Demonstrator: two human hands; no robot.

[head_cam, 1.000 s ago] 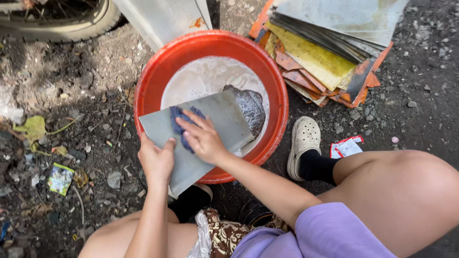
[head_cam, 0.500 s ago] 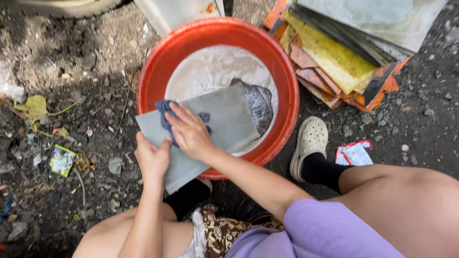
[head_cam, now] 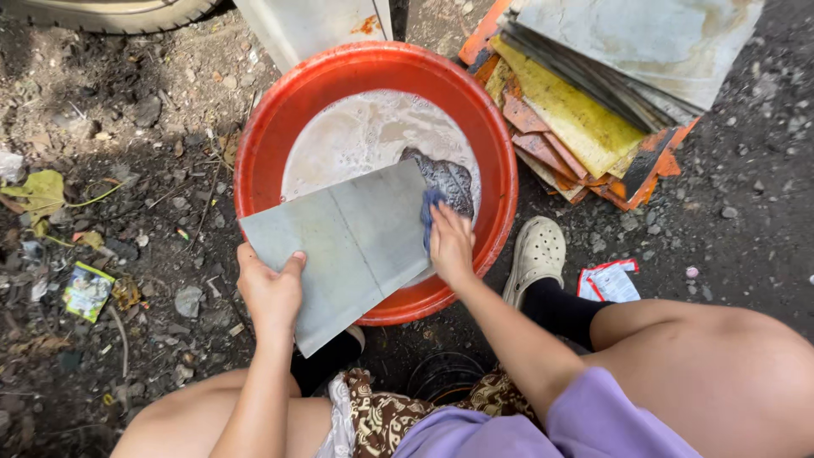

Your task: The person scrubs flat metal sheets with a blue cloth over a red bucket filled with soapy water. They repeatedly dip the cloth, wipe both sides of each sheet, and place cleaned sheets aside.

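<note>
- Pressing down, the fingers of the right hand [head_cam: 452,246] are clamped on a small blue cloth [head_cam: 431,214] at the right edge of a flat grey square tile [head_cam: 356,246].
- Fingers of the left hand [head_cam: 270,293] are clamped on the tile's near left edge, thumb on top.
- The tile leans across the near rim of a round red plastic tub [head_cam: 496,161], half over the milky soapy water [head_cam: 365,136].
- The tile's top looks plain and even, so the wiping seems well along; the cloth is at the right edge.
- A stack of more tiles, yellow, orange and pale grey [head_cam: 593,93], lies beside the tub and looks unwashed.
- A small red and white torn packet [head_cam: 609,282] lies on the dirt by the cream clog shoe [head_cam: 536,254].
- A little green and yellow wrapper [head_cam: 87,290] lies far left.
</note>
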